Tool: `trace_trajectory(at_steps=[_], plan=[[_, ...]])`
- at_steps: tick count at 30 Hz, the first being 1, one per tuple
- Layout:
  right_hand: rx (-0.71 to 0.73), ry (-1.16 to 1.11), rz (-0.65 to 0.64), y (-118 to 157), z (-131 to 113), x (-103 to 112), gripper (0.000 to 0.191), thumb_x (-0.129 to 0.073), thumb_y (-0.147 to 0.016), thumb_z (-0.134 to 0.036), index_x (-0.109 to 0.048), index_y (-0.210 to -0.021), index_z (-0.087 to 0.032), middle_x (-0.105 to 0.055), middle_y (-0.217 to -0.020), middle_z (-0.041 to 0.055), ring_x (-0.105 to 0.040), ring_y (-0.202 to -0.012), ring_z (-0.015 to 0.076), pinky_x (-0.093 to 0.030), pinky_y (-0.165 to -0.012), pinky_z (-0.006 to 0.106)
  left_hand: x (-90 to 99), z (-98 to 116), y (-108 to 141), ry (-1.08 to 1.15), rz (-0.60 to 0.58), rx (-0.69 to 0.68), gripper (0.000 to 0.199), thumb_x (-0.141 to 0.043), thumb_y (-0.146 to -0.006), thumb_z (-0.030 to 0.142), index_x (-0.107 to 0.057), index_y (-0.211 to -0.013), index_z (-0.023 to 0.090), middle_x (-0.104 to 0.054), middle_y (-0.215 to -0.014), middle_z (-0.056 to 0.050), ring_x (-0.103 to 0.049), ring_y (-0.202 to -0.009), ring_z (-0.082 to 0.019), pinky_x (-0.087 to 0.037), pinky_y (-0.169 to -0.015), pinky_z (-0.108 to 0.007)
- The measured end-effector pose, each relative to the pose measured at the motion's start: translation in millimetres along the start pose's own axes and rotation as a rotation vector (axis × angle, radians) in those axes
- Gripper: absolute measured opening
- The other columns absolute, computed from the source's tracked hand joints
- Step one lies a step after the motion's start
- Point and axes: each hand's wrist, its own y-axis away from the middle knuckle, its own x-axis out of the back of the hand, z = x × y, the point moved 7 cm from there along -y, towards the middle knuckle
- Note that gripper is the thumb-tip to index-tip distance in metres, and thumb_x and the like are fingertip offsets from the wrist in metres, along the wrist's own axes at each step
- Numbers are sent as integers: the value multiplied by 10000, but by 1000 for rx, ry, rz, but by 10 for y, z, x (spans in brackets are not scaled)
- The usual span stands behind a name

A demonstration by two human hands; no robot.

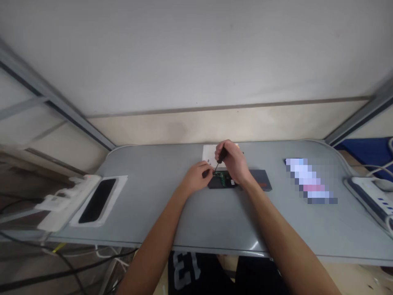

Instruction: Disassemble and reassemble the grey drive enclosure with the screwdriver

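Observation:
My right hand (235,157) is closed around a screwdriver (222,155) with a dark handle. Its thin shaft slants down to the left end of an opened dark device (229,180), where a green circuit board shows. At that same end sits my left hand (196,177), fingers drawn together beside the screwdriver tip. A small dark patch shows between these fingers; I cannot make out what it is. Behind the device lies a white sheet (209,152) with tiny dark bits on it, partly covered by my right hand. A dark flat box (260,179) lies under or against the device's right side.
On the left of the grey table (147,205) lie a black phone (98,200) on a white sheet and a white power strip (69,203) with plugs. A lit, blurred-out screen (310,180) and another power strip (373,198) are at the right. A wall stands behind.

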Motion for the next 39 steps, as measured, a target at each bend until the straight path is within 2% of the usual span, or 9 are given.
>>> trace_trajectory(at_steps=[4, 7, 12, 15, 20, 25, 31, 34, 39], plan=[[-37, 30, 27, 31, 4, 62, 413, -754, -855, -499, -419, -842, -256, -591, -815, -16, -588, -708, 146, -465, -653, 304, 1, -2, -4, -4, 1, -6, 170, -531, -952, 161, -685, -894, 202, -662, -903, -28, -627, -838, -158, -508, -792, -291], [-15, 81, 79, 37, 20, 120, 468, -725, -872, -560, -354, -852, -275, -418, -616, -87, -431, -542, 120, -394, -568, 282, -3, -11, -3, -7, -5, -4, 162, -536, -955, 166, -683, -894, 200, -656, -880, -22, -621, -825, -154, -500, -788, -289], [-21, 3, 57, 2, 29, 141, 401, -517, -954, -663, -551, -980, -264, -474, -745, -23, -489, -627, 138, -438, -610, 308, -8, -32, -6, -7, -13, 13, 170, -532, -960, 176, -689, -902, 207, -668, -909, -27, -631, -831, -152, -506, -789, -290], [-42, 2, 44, 4, 34, 145, 348, -646, -908, -588, -558, -890, -252, -576, -880, 16, -583, -745, 151, -489, -683, 315, -6, -36, -9, -4, -7, 5, 164, -541, -958, 185, -697, -916, 214, -673, -912, -27, -634, -835, -155, -515, -790, -294], [-13, 55, 119, 23, 46, 159, 475, -707, -865, -618, -399, -802, -262, -449, -654, -60, -474, -569, 119, -430, -581, 284, 9, -18, -15, -6, 5, -8, 164, -551, -955, 193, -712, -929, 213, -684, -926, -32, -646, -846, -156, -530, -812, -299], [-9, 3, 71, 8, 20, 77, 442, -483, -961, -684, -578, -938, -253, -454, -711, -22, -464, -605, 136, -420, -584, 301, 22, 2, -12, -21, 2, 3, 170, -536, -967, 195, -701, -930, 207, -681, -926, -37, -643, -863, -161, -529, -831, -306], [-42, 44, 100, 18, 76, 118, 475, -754, -802, -636, -468, -828, -258, -579, -758, -22, -577, -684, 151, -471, -663, 301, 19, -9, -8, -23, 1, 10, 172, -531, -968, 196, -690, -904, 207, -673, -917, -33, -640, -857, -157, -527, -814, -296], [11, 104, 180, 21, 44, 149, 510, -626, -866, -721, -406, -801, -265, -461, -627, -52, -479, -580, 143, -426, -608, 299, 13, -14, -3, -28, -1, 5, 163, -539, -964, 196, -693, -914, 209, -680, -929, -34, -647, -861, -158, -530, -815, -300], [-21, 50, 132, -3, 52, 113, 494, -431, -958, -718, -587, -889, -255, -487, -714, 4, -518, -668, 172, -453, -642, 322, 38, 8, 0, -50, 55, -20, 192, -514, -1006, 222, -705, -993, 216, -699, -993, -52, -665, -955, -178, -543, -894, -334]])
